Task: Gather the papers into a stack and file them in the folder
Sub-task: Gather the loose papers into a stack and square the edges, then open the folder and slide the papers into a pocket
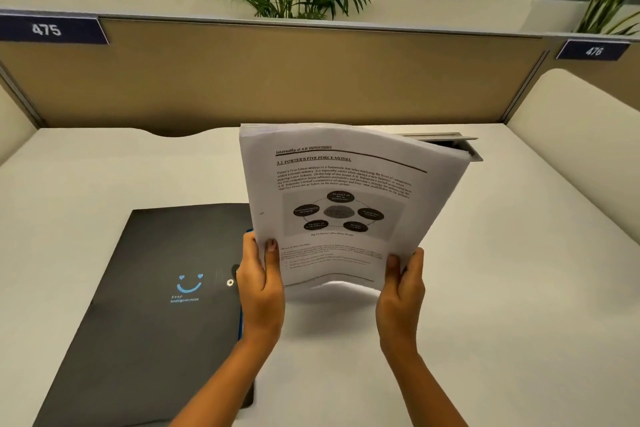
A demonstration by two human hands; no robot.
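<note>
A: The left hand [260, 282] and right hand [401, 295], what are they gripping?

B: A stack of white printed papers [341, 204], held upright by its near corners above the white desk [519, 288].

A: And the black plastic folder with the blue smiley [162, 305]?

B: Closed, flat on the desk, just left of the left hand.

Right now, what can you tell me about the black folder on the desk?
The black folder lies flat and closed on the white desk, left of the held papers. Its cover looks smooth, maybe plastic, with a small blue smiley and tiny writing. A round metal snap sits near its right edge, where a blue trim shows. The left hand overlaps that edge; whether they touch is unclear.
</note>
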